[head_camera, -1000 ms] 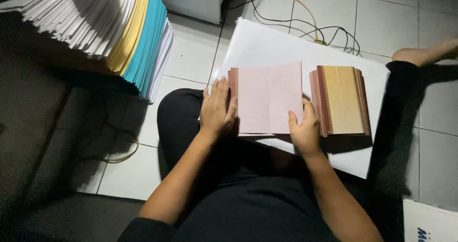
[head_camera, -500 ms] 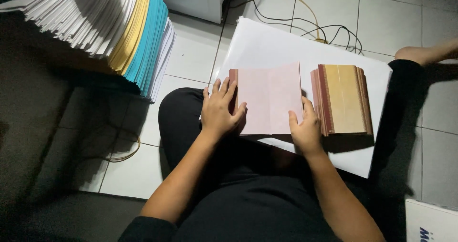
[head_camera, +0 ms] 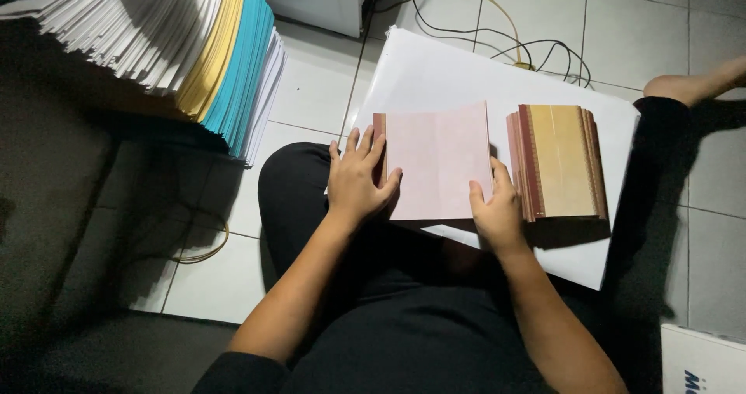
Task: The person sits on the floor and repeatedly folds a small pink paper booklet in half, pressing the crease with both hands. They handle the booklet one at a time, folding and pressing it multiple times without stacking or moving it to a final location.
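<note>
At the frame's centre, a pale pink sheet (head_camera: pixel 439 163) lies flat, nearly square, with a faint centre crease and a dark red strip along its left edge. The left hand (head_camera: pixel 356 183) presses its left edge with fingers spread flat; the right hand (head_camera: pixel 494 210) pins the lower right corner, fingers loosely together. Just right sits a tan-and-maroon stack (head_camera: pixel 558 161) on a white board (head_camera: pixel 435 71).

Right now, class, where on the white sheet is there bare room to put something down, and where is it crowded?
The white sheet is bare along its far part, between the cables and the pink booklet, and at its near right corner below the gold-covered stack. The middle is crowded: left hand and right hand rest on the booklet, with only a narrow gap before the stack.
</note>
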